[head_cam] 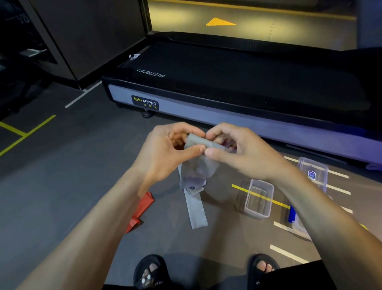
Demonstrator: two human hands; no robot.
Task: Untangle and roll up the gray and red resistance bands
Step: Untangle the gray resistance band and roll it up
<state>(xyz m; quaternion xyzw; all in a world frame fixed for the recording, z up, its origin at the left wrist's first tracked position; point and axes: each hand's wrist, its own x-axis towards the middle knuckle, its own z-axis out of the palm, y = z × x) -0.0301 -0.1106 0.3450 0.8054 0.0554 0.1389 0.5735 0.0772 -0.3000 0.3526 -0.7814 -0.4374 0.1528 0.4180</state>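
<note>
The gray resistance band [195, 204] is partly wound into a small roll between both hands, held in the air over the floor. My left hand [165, 151] pinches the roll's left end with thumb and fingers. My right hand [236, 148] grips its right end, thumb underneath. The band's loose tail hangs down, thin and see-through near the top, and its end lies flat on the floor. The red resistance band [142, 211] lies crumpled on the floor to the left, partly hidden behind my left forearm.
A black treadmill [237, 79] runs across the floor just beyond my hands. A clear plastic container [258, 199] stands on the floor at the right, its lid [313, 171] farther right. My sandalled feet [150, 274] are at the bottom. Yellow and white tape lines mark the floor.
</note>
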